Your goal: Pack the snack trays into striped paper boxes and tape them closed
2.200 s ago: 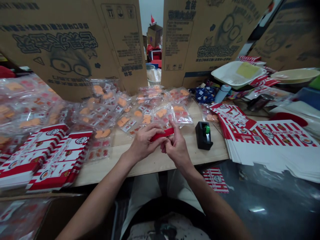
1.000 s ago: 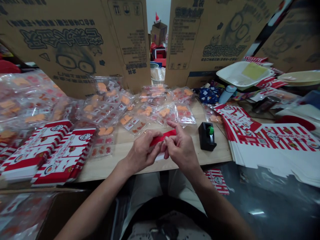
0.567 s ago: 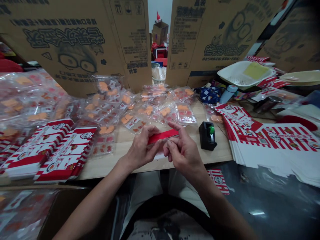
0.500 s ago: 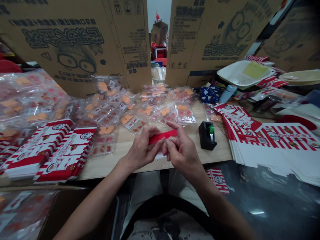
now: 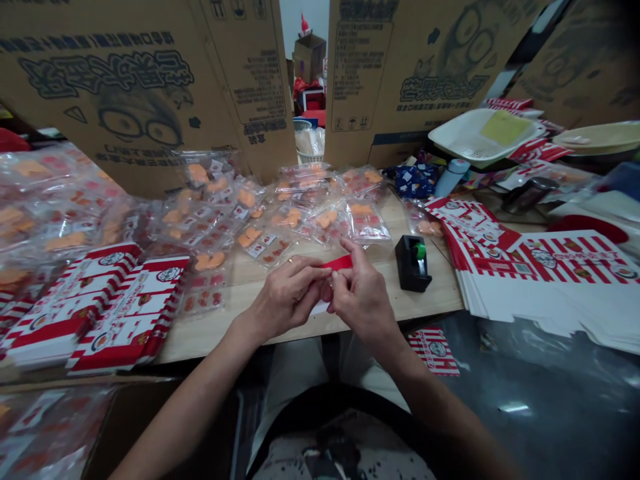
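Both of my hands meet over the front edge of the wooden table (image 5: pixel 300 320). My left hand (image 5: pixel 287 297) and my right hand (image 5: pixel 363 297) are closed around a small red and white carton (image 5: pixel 339 263), fingers pinched on it. Only a red strip of the carton shows between the fingers; a white part peeks out below. A black tape dispenser (image 5: pixel 413 262) with a green roll stands just right of my right hand.
Clear snack packets (image 5: pixel 240 213) with orange pieces cover the table's back and left. Flat red-striped cartons lie stacked at left (image 5: pixel 100 300) and right (image 5: pixel 540 267). Tall cardboard boxes (image 5: pixel 140 87) wall the back. A white tray (image 5: pixel 480 137) sits at right.
My hands have drawn closer together on the carton, so less of its red strip shows. The view has shifted slightly; nothing else on the table moved.
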`<state>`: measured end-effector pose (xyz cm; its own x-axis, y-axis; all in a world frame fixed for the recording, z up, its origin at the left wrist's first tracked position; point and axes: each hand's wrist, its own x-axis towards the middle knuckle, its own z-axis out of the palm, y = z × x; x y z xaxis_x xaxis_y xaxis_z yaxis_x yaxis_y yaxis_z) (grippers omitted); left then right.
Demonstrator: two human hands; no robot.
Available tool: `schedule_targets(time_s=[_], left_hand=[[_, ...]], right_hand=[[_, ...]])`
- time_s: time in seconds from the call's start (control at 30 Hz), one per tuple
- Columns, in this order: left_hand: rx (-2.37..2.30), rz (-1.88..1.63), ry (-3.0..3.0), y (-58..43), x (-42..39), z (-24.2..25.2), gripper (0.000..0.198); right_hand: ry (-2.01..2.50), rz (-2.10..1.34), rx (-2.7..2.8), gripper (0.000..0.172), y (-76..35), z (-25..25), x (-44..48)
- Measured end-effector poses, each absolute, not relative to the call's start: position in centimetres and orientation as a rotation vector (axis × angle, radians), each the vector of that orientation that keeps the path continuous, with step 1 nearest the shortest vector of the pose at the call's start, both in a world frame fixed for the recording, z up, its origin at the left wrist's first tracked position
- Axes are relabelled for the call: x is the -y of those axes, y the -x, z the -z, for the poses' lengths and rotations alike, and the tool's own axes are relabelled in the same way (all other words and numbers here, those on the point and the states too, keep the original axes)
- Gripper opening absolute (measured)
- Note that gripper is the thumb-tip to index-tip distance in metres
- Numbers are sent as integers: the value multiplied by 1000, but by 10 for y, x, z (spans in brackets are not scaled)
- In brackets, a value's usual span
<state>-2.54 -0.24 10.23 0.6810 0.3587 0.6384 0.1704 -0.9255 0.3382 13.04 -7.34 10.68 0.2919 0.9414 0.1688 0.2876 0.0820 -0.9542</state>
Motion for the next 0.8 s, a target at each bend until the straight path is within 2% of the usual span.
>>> schedule_targets(time_s=[0.13, 0.3, 0.47, 0.63, 0.7, 0.8], left_hand=[[-499, -1099, -2597, 19, -5, -101, 12], [-622, -979, -2669, 13, -14, -108, 21], [-673, -822, -2858, 5, -10, -121, 20], [-965, -888, -2553, 16, -36, -110, 17], [-1067, -924, -2170, 35, -60, -95, 19], [-1187, -838, -1647, 66, -91, -63, 43]], right_hand=[[1558, -677, 1215, 67, -130, -99, 71], [1494, -757, 1176, 73, -132, -90, 68], [1422, -913, 1136, 78, -139, -92, 72], [1436, -1103, 967, 84, -164, -78, 81], [1463, -1103, 937, 76, -182, -62, 82], [1638, -932, 995, 52, -208, -34, 76]])
